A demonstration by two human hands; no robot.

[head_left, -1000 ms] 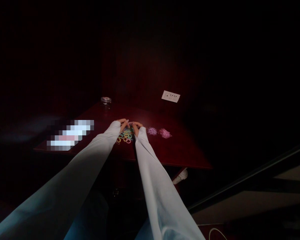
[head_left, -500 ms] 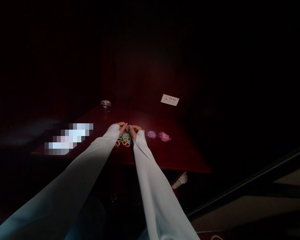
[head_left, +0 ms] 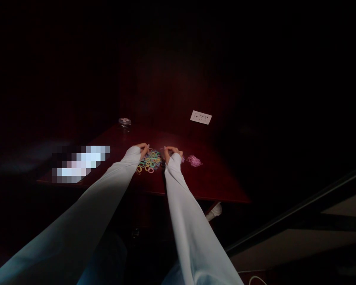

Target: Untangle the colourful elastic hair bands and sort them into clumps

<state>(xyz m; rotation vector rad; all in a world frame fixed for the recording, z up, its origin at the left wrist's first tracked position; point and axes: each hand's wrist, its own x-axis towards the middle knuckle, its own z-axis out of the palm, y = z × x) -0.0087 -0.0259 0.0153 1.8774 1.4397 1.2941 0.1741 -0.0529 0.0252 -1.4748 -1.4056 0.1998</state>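
facing each other across a gap, the left hand [head_left: 144, 150] and the right hand [head_left: 172, 151] are held apart near the far side of a pile of coloured rings [head_left: 152, 160]. the rings — yellow, green, blue and pink among them — are heaped on the dark red table [head_left: 222, 183], between the two forearms. by the left hand's fingertips, drawn together, a pale sliver [head_left: 150, 149] is gripped. by the right hand's, also closed in a pinch, a thin pinkish strand [head_left: 162, 149] is held, its end pointed toward the left hand. whether the two bits are joined cannot be told, as they are too fine to be made out.

just beside the right hand, a purple bundle [head_left: 183, 159] is partly covered, and farther right a pink bundle [head_left: 194, 160] is laid on the table. a clear lidded jar [head_left: 125, 123] is stood upright toward the far left. on the left, a bright patch [head_left: 87, 161] is blurred into squares — what is shown there cannot be told. a white socket plate [head_left: 201, 117] is seen beyond the table. both arms are covered by long pale sleeves [head_left: 188, 206].
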